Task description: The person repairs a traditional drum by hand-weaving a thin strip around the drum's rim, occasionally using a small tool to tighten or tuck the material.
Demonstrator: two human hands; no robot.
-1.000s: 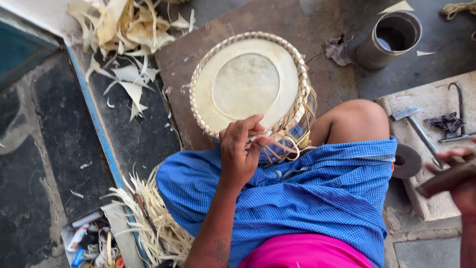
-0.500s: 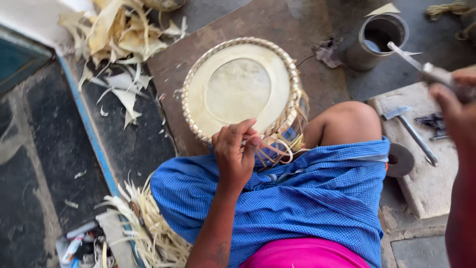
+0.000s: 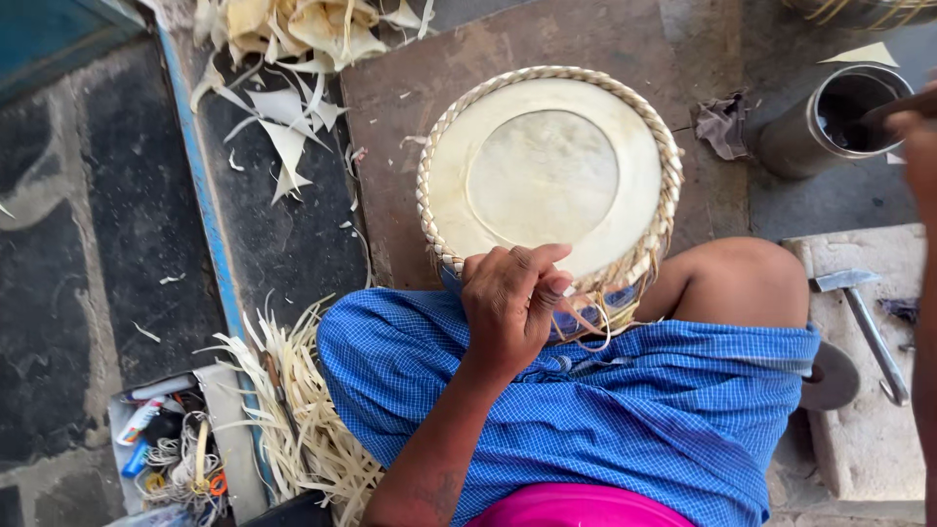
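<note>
With the drum [image 3: 547,176] as the landmark, far to its lower left a small tray [image 3: 171,444] holds tubes, thread and other odds. Nearer, still to the drum's lower left, a bundle of pale strips [image 3: 312,420] fans out beside the blue cloth [image 3: 586,390] that covers the person's lap. To the drum's upper left lies a heap of pale scraps [image 3: 293,39]. The drum itself stands on a brown board [image 3: 390,137], head up, its round skin facing the camera and a plaited band running round the rim. Its near edge touches the lap, so its axis points up toward the viewer rather than along the floor. The left hand [image 3: 512,303] sits on that near edge, directly below the drum's centre, fingers curled narrow and pinching thin lacing strands [image 3: 586,322] that hang off the rim. It is the nearer hand by far. Right of the drum a bare knee [image 3: 732,283] rises, and beyond it a hammer [image 3: 864,317] lies on a stone slab [image 3: 864,429]. To the drum's upper right stands a metal cup [image 3: 830,117], and the right hand [image 3: 922,156] is at the frame edge beside it, holding a dark tool whose tip is in the cup; the grip itself is blurred.
</note>
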